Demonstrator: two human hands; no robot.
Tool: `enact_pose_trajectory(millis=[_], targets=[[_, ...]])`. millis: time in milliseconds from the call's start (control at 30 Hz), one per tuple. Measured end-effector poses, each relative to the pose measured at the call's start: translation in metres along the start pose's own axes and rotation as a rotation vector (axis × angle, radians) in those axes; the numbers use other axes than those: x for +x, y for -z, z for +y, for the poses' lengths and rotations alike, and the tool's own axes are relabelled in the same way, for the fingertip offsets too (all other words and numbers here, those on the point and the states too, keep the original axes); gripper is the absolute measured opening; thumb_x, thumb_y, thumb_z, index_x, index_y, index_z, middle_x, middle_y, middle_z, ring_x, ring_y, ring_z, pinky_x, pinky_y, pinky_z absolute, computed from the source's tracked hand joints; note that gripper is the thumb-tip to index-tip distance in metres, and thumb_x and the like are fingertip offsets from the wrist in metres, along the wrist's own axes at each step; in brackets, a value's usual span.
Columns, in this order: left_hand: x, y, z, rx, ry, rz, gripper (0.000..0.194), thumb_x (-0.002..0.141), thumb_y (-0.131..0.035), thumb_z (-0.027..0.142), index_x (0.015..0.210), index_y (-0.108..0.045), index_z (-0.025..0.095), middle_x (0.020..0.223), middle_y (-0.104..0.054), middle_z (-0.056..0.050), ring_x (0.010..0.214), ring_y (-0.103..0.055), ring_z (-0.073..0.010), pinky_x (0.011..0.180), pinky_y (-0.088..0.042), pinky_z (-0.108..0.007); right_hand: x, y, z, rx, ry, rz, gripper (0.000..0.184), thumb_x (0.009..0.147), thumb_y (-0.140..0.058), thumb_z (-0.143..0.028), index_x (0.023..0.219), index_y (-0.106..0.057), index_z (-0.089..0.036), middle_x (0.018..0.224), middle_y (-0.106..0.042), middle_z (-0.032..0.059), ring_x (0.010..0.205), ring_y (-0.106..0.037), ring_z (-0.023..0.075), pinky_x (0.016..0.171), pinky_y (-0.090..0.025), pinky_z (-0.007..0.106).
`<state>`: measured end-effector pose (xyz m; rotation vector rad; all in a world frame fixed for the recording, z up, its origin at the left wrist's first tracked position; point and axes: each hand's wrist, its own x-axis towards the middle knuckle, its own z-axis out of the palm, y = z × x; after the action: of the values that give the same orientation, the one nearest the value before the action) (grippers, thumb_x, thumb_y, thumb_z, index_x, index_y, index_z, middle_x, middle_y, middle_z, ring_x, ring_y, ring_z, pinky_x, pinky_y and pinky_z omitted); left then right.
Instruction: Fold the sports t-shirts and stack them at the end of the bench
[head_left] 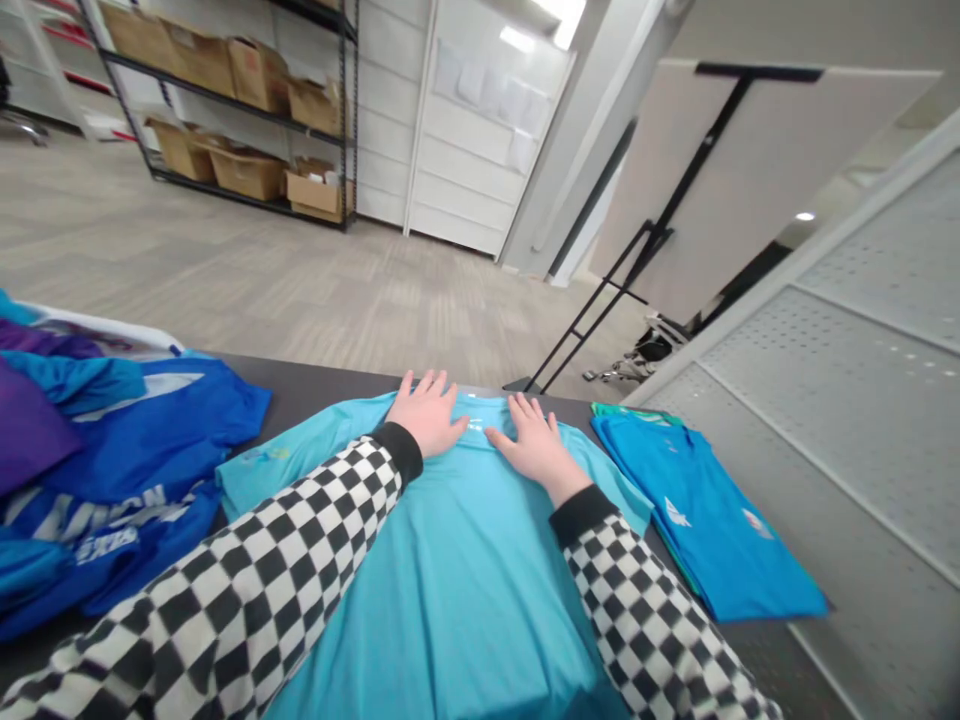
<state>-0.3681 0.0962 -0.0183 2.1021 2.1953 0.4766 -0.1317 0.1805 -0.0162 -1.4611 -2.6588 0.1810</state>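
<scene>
A light turquoise T-shirt (457,560) lies spread on the dark table (315,385), its neckline towards the far edge. My left hand (427,413) rests flat on the shirt at the left side of the collar, fingers spread. On the collar's other side, my right hand (536,445) also lies flat with its fingers apart. Small white print shows inside the neck between the two hands. My forearms, in checkered sleeves, cover parts of the shirt's sides. The shirt's lower end runs out of view at the bottom.
To the left is a loose heap of blue and purple shirts (172,430). A folded blue shirt (712,510) lies on a green one at the right, beside a perforated grey panel (847,400). Beyond the table stand a black easel (660,230) and a shelf of cardboard boxes (247,170).
</scene>
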Motion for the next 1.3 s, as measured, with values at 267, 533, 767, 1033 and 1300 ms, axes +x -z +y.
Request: enact_pose_trajectory(millis=[267, 533, 767, 1033, 1300], targets=[[-0.014, -0.004, 0.014, -0.030, -0.087, -0.103, 0.077, 0.111, -0.039, 0.060, 0.175, -0.045, 0.018, 0.185, -0.035, -0.015, 0.174, -0.027, -0.0380, 0.141, -0.019, -0.064, 0.030, 0.004, 0.000, 0.024, 0.158, -0.113, 0.069, 0.117, -0.038, -0.058, 0.179, -0.040, -0.026, 0.188, -0.029, 0.0094, 0.175, -0.024, 0.0340, 0.140, -0.017, 0.068], [-0.005, -0.007, 0.005, -0.072, -0.071, -0.102, 0.081, 0.108, -0.041, 0.068, 0.177, -0.044, 0.023, 0.186, -0.033, -0.013, 0.175, -0.026, -0.0364, 0.142, -0.013, -0.062, 0.028, 0.004, 0.001, 0.012, 0.117, -0.122, 0.079, 0.115, -0.035, -0.066, 0.182, -0.031, -0.025, 0.190, -0.019, 0.0080, 0.177, -0.016, 0.0370, 0.140, -0.015, 0.068], [-0.011, 0.003, 0.014, -0.022, -0.144, 0.011, 0.076, 0.112, -0.044, 0.055, 0.177, -0.041, 0.016, 0.187, -0.028, -0.019, 0.175, -0.026, -0.0372, 0.141, -0.015, -0.067, 0.034, -0.004, 0.005, -0.052, 0.113, -0.077, 0.080, 0.113, -0.031, -0.068, 0.181, -0.034, -0.026, 0.189, -0.025, 0.0077, 0.175, -0.022, 0.0394, 0.139, -0.019, 0.071], [-0.101, 0.098, -0.028, 0.146, 0.001, 0.146, 0.043, 0.110, -0.050, 0.036, 0.145, -0.074, 0.026, 0.155, -0.072, -0.008, 0.150, -0.059, -0.0311, 0.142, -0.013, -0.062, 0.041, -0.012, 0.013, -0.062, 0.139, -0.046, 0.085, 0.111, -0.024, -0.074, 0.180, -0.037, -0.025, 0.188, -0.029, 0.0085, 0.175, -0.025, 0.0381, 0.139, -0.021, 0.071], [-0.247, 0.159, -0.144, 0.446, 0.358, -0.130, 0.036, 0.100, -0.063, 0.044, 0.126, -0.083, 0.031, 0.126, -0.078, -0.010, 0.137, -0.059, -0.0407, 0.135, -0.020, -0.075, 0.044, -0.018, 0.015, 0.001, 0.168, 0.002, 0.083, 0.110, -0.028, -0.072, 0.177, -0.044, -0.024, 0.186, -0.033, 0.0101, 0.173, -0.030, 0.0404, 0.137, -0.022, 0.074]])
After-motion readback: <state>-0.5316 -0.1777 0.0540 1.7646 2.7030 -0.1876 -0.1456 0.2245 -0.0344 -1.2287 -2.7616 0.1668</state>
